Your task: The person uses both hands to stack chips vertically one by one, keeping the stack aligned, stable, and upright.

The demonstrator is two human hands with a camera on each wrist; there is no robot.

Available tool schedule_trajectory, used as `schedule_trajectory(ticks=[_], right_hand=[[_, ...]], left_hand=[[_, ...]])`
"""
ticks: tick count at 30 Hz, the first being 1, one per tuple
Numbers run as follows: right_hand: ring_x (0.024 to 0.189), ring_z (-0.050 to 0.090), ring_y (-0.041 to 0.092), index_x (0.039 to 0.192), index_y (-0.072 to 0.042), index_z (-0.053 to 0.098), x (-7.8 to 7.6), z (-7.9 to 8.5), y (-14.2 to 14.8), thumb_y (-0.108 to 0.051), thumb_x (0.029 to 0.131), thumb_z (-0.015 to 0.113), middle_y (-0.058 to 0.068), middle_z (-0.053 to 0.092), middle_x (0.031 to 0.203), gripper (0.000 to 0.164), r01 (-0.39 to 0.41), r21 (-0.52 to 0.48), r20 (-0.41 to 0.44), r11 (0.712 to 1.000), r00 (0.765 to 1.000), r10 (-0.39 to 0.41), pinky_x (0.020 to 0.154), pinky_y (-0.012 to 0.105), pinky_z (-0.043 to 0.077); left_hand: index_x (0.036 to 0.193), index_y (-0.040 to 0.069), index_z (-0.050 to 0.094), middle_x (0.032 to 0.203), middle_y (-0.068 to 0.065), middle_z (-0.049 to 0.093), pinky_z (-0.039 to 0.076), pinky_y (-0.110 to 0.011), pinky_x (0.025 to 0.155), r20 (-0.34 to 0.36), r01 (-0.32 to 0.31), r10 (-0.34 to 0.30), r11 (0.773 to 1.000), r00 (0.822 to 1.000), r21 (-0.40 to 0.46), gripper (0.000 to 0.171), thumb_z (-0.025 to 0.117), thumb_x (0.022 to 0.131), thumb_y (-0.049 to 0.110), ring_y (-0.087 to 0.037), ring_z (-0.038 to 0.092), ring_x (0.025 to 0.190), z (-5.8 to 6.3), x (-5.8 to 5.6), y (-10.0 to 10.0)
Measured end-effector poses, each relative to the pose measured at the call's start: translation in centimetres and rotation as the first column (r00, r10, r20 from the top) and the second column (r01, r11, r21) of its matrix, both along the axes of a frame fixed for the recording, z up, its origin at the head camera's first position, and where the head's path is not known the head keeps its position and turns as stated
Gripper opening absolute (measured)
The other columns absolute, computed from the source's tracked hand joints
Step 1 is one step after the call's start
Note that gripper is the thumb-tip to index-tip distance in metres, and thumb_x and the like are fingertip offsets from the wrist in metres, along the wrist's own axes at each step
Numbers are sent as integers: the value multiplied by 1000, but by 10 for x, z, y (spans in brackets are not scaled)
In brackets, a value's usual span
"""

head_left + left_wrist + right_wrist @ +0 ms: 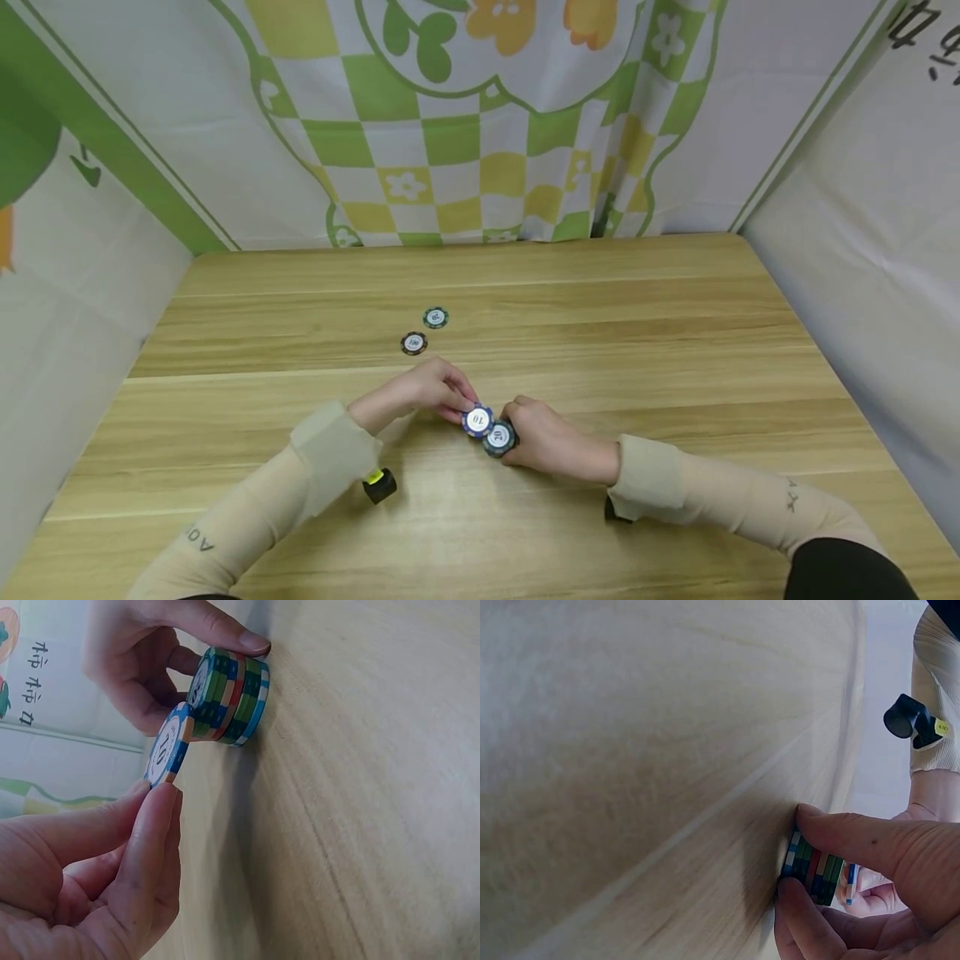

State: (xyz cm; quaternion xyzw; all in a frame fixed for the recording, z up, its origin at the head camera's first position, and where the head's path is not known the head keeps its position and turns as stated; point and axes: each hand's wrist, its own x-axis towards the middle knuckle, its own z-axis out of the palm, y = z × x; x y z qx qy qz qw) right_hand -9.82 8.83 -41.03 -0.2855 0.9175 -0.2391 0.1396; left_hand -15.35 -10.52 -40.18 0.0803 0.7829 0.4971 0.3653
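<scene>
My left hand (431, 387) pinches a blue poker chip (477, 420) marked 10 between thumb and fingers. In the left wrist view that chip (169, 745) is tilted, its edge at the rim of a stack of poker chips (238, 697). My right hand (551, 437) holds the stack, thumb on one side and fingers on the other. Green, red and blue chips make up the stack, and a green chip marked 20 (498, 437) tops it. The right wrist view shows the stack (814, 864) between the thumb and fingers, close to the table.
Two single chips lie flat farther back on the wooden table (637, 333): a green one marked 20 (436, 317) and a black one marked 100 (414, 342). A patterned curtain (450, 150) hangs behind the table. Black wrist devices (380, 486) sit under both sleeves.
</scene>
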Motion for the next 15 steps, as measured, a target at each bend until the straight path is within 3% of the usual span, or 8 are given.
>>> schedule_trajectory(ticks=[10,15], right_hand=[[72,51,13,89,1,59,0,1,0,-10,61,79,4,55,82,36,-7,-5,-28,1000,1000,6,64,26,46],[72,50,13,90,1,60,0,1,0,-11,61,80,4,55,82,37,-13,2,-29,1000,999,13,64,25,46]], left_hand=[[92,-13,63,75,-13,65,53,-25,59,23,-40,40,999,999,-3,13,62,80,-7,-11,60,57,-2,4,5],[91,-12,64,76,-12,66,53,-25,59,-5,-30,30,999,1000,-23,12,62,80,-6,-11,60,59,-2,6,8]])
